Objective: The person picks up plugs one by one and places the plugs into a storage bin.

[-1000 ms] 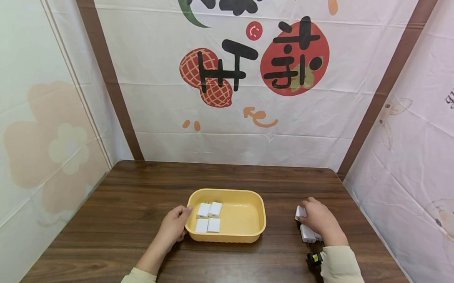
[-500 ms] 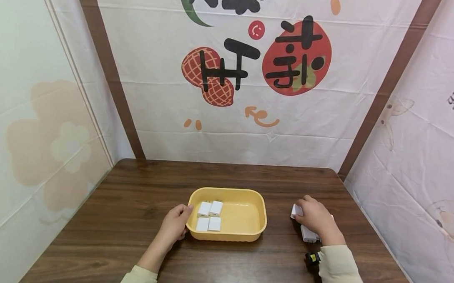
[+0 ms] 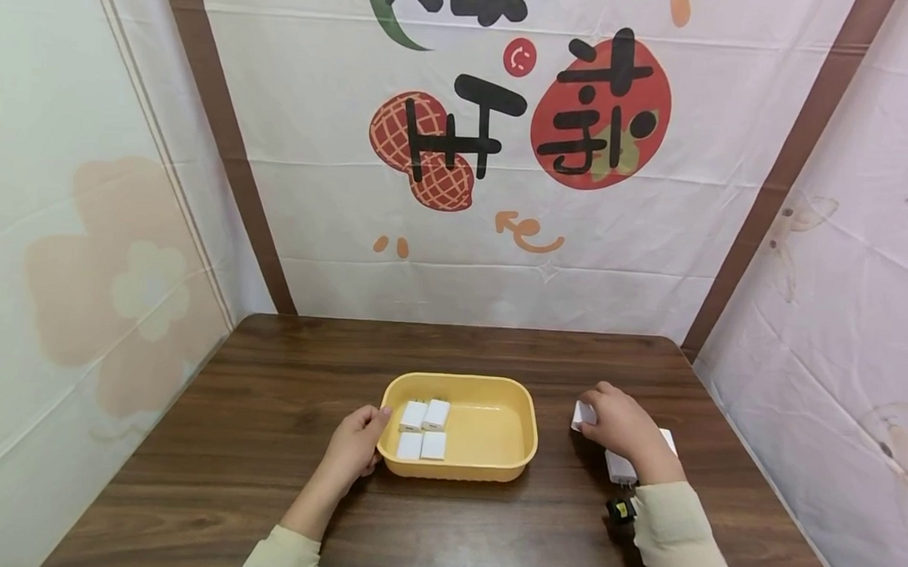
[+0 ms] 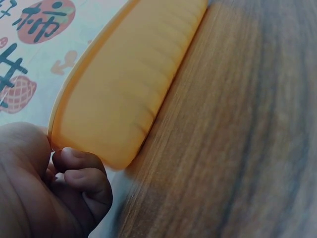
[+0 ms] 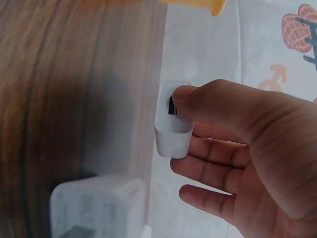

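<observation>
My left hand grips the left end of a yellow plastic tray, thumb over the rim. In the left wrist view, the curled fingers lie against the tray's outer wall. Several white USB chargers lie in two rows in the tray's left half. To the right of the tray, my right hand pinches another white USB charger. Its dark port faces the right wrist camera, the thumb partly over it. Below the hand, a white charger with metal prongs rests on the table.
Another white charger shows partly behind the right wrist. A black wrist device sits at the right cuff. The dark wooden table ends at a printed white cloth at the back, with cloth walls on both sides.
My right hand has lifted the charger and moved left with it towards the tray, uncovering more of the chargers behind. My left hand keeps its hold on the tray; the head view has shifted slightly.
</observation>
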The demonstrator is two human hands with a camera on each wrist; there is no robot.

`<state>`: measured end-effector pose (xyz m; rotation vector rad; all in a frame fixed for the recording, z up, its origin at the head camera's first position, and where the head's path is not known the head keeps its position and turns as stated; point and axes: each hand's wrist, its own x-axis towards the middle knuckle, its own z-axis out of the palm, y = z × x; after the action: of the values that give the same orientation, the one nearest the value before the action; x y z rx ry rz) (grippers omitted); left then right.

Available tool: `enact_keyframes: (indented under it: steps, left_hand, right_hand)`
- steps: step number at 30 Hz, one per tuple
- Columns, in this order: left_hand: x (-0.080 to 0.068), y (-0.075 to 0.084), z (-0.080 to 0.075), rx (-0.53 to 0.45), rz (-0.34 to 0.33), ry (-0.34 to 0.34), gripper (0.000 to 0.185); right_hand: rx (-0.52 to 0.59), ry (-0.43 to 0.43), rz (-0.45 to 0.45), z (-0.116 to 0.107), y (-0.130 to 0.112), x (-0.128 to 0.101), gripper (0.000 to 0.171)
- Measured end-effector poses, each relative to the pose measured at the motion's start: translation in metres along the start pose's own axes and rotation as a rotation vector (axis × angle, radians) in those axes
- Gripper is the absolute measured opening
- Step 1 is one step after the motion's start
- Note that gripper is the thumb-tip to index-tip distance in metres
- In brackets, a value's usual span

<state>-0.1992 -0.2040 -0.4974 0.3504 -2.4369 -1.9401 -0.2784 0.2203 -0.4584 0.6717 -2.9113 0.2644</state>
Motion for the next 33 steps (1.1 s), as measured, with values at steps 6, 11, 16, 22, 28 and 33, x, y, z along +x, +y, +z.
enact_keyframes:
  steps: [6,11,16,22,28,33]
  left_hand:
    - [0.0,-0.001,0.0,-0.014,-0.002,0.002,0.041]
    - [0.0,-0.002,0.0,-0.015,0.005,-0.004,0.041]
    - [-0.002,-0.001,-0.001,-0.014,0.009,-0.006,0.042]
    - [-0.003,-0.002,-0.001,-0.017,0.002,-0.008,0.042]
    - [-0.002,-0.001,0.0,-0.021,0.004,-0.009,0.042]
    - [0.0,0.0,0.001,-0.019,-0.003,-0.006,0.042]
  right_hand:
    - [0.026,-0.001,-0.024,-0.006,-0.007,0.007,0.04]
    - [0.043,-0.041,-0.006,-0.01,-0.014,0.012,0.041]
    - [0.061,-0.041,-0.012,-0.016,-0.023,0.015,0.041]
    - [0.059,-0.012,-0.067,-0.025,-0.035,0.019,0.04]
    - [0.087,-0.015,-0.106,-0.032,-0.047,0.025,0.038]
    - [0.104,-0.03,-0.12,-0.034,-0.056,0.029,0.038]
